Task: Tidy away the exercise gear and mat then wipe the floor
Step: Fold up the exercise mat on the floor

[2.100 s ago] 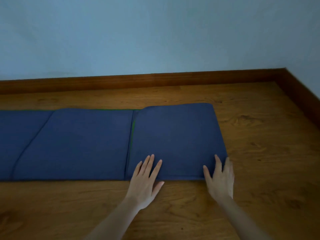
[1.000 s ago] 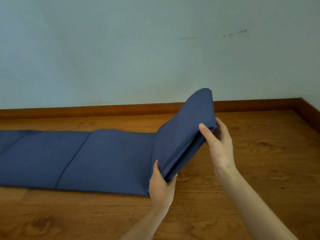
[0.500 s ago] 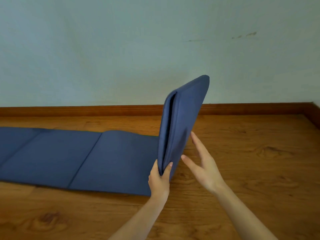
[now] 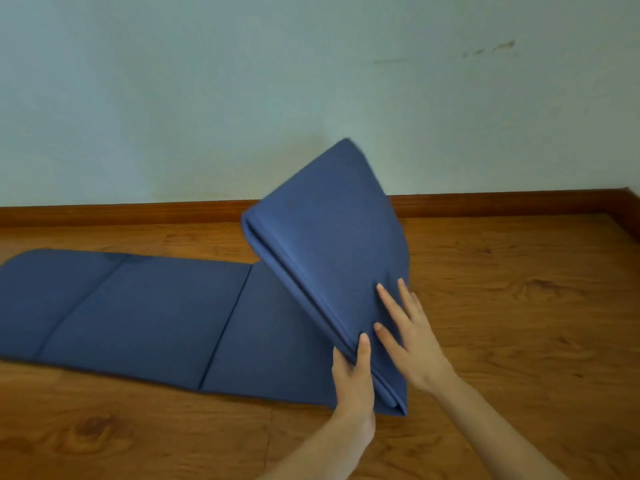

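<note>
While the left hand (image 4: 353,379) pinches the near edge of the raised folded stack of the blue exercise mat (image 4: 332,258), the right hand (image 4: 410,336) lies flat against its upper face; the unfolded panels (image 4: 138,306) stretch leftward along the floor (image 4: 519,323), so the stack likely tips that way.

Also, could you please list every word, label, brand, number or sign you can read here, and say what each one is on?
None: no readable text shows anywhere in this view.
The blue mat shows no logo, label or print on its visible sides.
The wall carries only faint smudges, not letters.
The wooden floor and skirting board show only plain wood.
</note>
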A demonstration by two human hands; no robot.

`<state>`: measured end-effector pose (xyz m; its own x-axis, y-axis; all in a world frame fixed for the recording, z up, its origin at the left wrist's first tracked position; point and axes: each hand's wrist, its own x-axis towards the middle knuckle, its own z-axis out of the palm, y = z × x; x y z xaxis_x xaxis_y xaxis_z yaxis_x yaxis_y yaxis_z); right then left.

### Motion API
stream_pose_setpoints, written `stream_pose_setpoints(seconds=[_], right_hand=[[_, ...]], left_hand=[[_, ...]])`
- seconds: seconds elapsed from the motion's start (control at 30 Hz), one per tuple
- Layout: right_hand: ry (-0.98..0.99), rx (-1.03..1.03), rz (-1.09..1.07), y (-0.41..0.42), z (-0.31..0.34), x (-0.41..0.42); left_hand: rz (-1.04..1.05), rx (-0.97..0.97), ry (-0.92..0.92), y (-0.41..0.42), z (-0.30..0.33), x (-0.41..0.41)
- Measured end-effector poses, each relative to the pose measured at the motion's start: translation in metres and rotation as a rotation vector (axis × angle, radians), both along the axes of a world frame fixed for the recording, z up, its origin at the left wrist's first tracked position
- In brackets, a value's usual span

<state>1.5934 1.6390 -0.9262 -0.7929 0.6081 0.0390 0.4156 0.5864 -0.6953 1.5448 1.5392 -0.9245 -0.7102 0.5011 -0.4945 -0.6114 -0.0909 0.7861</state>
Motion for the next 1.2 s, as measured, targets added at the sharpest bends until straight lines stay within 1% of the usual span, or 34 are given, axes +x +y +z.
stream_pose_setpoints(seconds=[0.13,0.17,0.23,0.3,0.37,0.4,0.43,0.47,0.5,0.53,0.57,0.6,0.63,0.67,0.7,0.73,0.77,0.8,0.83,0.9,0.93,0.97,1.07,1.2], right_hand=[[-0.259,0.028,0.105,-0.017,-0.031,-0.005],[-0.298,0.056,0.114,-0.022,-0.037,-0.006],[-0.381,0.118,0.136,-0.031,-0.048,-0.01],[-0.45,0.159,0.14,-0.037,-0.056,-0.014],[-0.482,0.154,0.12,-0.039,-0.061,-0.016],[-0.494,0.162,0.122,-0.039,-0.063,-0.015],[-0.502,0.177,0.128,-0.039,-0.065,-0.013],[-0.504,0.195,0.136,-0.039,-0.066,-0.012],[-0.5,0.205,0.141,-0.038,-0.066,-0.01],[-0.496,0.209,0.143,-0.037,-0.067,-0.009],[-0.491,0.211,0.142,-0.037,-0.067,-0.009],[-0.487,0.212,0.142,-0.037,-0.067,-0.009],[-0.489,0.216,0.145,-0.037,-0.067,-0.009],[-0.495,0.219,0.143,-0.037,-0.066,-0.009],[-0.496,0.219,0.141,-0.038,-0.066,-0.009],[-0.494,0.219,0.136,-0.038,-0.065,-0.009],[-0.49,0.216,0.13,-0.038,-0.065,-0.008],[-0.483,0.216,0.127,-0.038,-0.065,-0.008],[-0.478,0.22,0.128,-0.038,-0.064,-0.007],[-0.459,0.223,0.132,-0.038,-0.066,-0.006],[-0.455,0.229,0.134,-0.038,-0.066,-0.005],[-0.452,0.226,0.133,-0.038,-0.066,-0.003],[-0.424,0.167,0.133,-0.035,-0.063,-0.002],[-0.297,0.127,0.112,-0.028,-0.05,0.0]], left_hand=[[0.021,-0.097,-0.273,-0.025,-0.027,-0.01],[-0.006,-0.136,-0.355,-0.031,-0.033,-0.018],[-0.129,-0.242,-0.477,-0.044,-0.041,-0.037],[-0.282,-0.342,-0.503,-0.056,-0.041,-0.052],[-0.508,-0.479,-0.424,-0.066,-0.037,-0.057],[-0.636,-0.544,-0.347,-0.068,-0.036,-0.059],[-0.722,-0.579,-0.252,-0.07,-0.033,-0.061],[-0.722,-0.582,-0.134,-0.072,-0.031,-0.067],[-0.597,-0.559,0.03,-0.073,-0.031,-0.076],[-0.382,-0.519,0.267,-0.076,-0.03,-0.092],[-0.132,-0.502,0.548,-0.079,-0.026,-0.11],[0.063,-0.521,0.813,-0.084,-0.019,-0.131],[0.168,-0.573,1.008,-0.088,-0.012,-0.152],[0.188,-0.667,1.128,-0.092,-0.005,-0.173],[0.146,-0.8,1.174,-0.096,-0.002,-0.193],[0.053,-0.947,1.144,-0.102,-0.005,-0.215],[-0.067,-1.077,1.037,-0.11,-0.008,-0.232],[-0.171,-1.123,0.867,-0.116,-0.011,-0.244],[-0.241,-1.072,0.681,-0.121,-0.011,-0.249],[-0.276,-0.831,0.35,-0.127,-0.012,-0.244],[-0.275,-0.749,0.249,-0.129,-0.014,-0.24],[-0.271,-0.702,0.203,-0.13,-0.016,-0.236],[-0.29,-0.612,0.17,-0.134,-0.013,-0.235],[-0.353,-0.446,0.077,-0.136,0.003,-0.242]])
